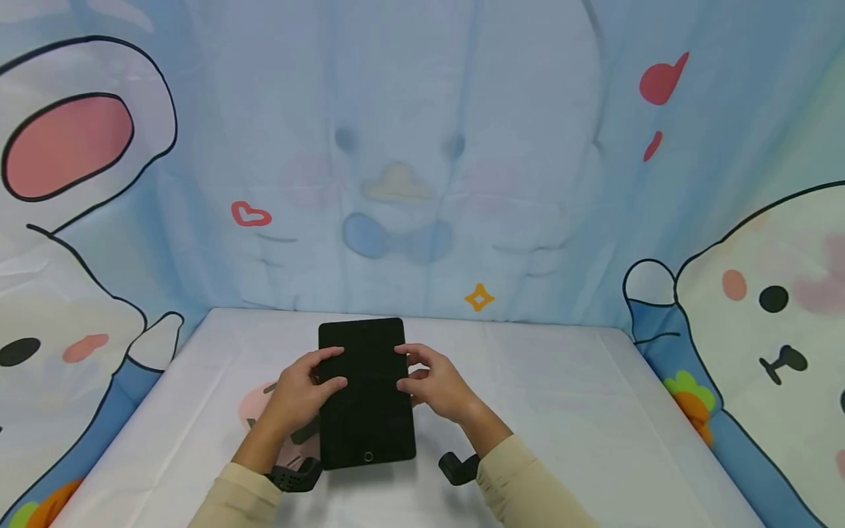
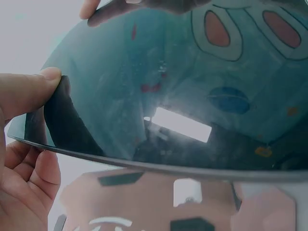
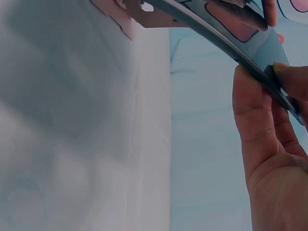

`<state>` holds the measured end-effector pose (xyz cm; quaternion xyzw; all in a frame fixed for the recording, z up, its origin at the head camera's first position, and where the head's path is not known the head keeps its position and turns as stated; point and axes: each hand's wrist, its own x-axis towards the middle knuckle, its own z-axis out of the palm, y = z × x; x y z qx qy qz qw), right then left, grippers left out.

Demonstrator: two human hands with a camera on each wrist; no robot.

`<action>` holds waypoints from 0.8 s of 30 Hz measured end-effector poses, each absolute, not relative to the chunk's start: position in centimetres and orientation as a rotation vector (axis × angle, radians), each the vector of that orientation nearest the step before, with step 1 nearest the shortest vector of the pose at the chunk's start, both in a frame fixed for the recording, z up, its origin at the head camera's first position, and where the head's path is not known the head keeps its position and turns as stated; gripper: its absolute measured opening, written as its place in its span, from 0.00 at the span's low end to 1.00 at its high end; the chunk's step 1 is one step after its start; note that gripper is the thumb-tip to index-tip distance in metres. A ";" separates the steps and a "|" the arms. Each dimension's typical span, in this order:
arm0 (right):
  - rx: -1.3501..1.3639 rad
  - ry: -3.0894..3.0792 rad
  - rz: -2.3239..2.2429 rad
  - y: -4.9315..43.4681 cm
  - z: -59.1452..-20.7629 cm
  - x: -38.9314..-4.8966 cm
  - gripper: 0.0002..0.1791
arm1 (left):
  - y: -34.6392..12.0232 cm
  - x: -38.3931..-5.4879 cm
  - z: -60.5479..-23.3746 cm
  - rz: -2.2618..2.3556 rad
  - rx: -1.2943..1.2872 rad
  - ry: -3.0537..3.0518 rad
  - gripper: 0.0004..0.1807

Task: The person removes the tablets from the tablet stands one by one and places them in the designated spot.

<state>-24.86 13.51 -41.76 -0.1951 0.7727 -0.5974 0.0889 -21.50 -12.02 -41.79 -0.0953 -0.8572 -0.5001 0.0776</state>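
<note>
A black tablet (image 1: 367,396) with a round home button is held upright, screen facing me, above the white table. My left hand (image 1: 300,392) grips its left edge, thumb on the glass and other fingers behind it. On the opposite edge, my right hand (image 1: 439,385) pinches the tablet between thumb and fingers. In the left wrist view the glossy screen (image 2: 144,86) reflects the curtain print and a bright light. The right wrist view shows the tablet's thin edge (image 3: 216,38) angled between thumb and fingers, with its shadow on the table.
Behind the tablet, a pink shape with dark green bars (image 1: 254,407) lies on the white table (image 1: 528,396), partly hidden. A light blue curtain (image 1: 409,88) with cartoon animals hangs along the table's far edge. Black wrist cameras (image 1: 457,468) sit below the hands.
</note>
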 end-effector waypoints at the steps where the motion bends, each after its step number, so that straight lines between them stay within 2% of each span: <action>1: -0.578 2.304 -1.780 13.7 -41.8 -24.8 0.29 | -11.9 -21.6 -41.8 -1.494 -0.294 -2.571 0.27; 24: -0.468 2.358 -1.812 17.9 -43.3 -22.5 0.29 | -8.3 -22.1 -42.8 -1.408 -0.480 -2.661 0.26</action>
